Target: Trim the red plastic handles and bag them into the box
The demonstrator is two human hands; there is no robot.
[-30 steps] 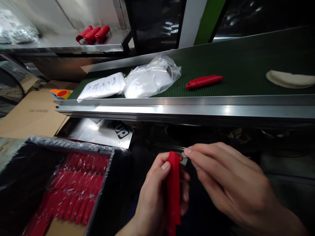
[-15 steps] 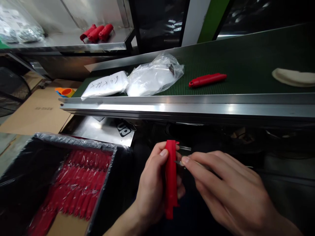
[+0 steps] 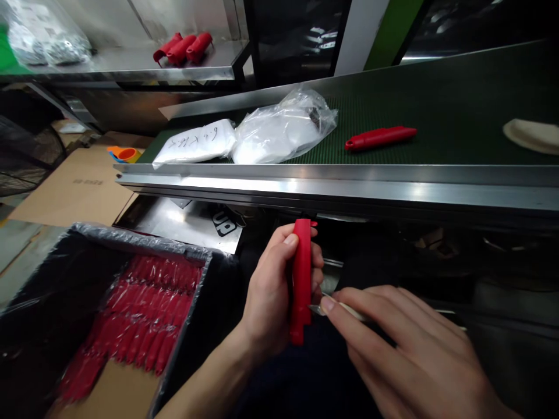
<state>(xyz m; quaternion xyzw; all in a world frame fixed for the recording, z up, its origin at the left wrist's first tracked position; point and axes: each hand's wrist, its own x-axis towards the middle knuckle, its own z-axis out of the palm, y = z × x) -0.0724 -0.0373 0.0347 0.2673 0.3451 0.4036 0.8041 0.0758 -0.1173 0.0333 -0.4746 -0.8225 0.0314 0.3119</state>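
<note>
The left hand (image 3: 268, 291) gripped 1 red handle (image 3: 301, 279) upright below the conveyor (image 3: 332, 186), while the right hand (image 3: 406, 349) pinched a small metal blade (image 3: 318, 308) against its lower side, apparently not yet seated. 1 finished piece (image 3: 379, 137) lay on the belt; many handles (image 3: 144, 320) remained boxed.

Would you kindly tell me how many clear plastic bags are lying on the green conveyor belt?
2. A flat bag with handwriting lies at the belt's left end, and a crumpled bag lies just right of it, touching it. More may be out of view.
</note>
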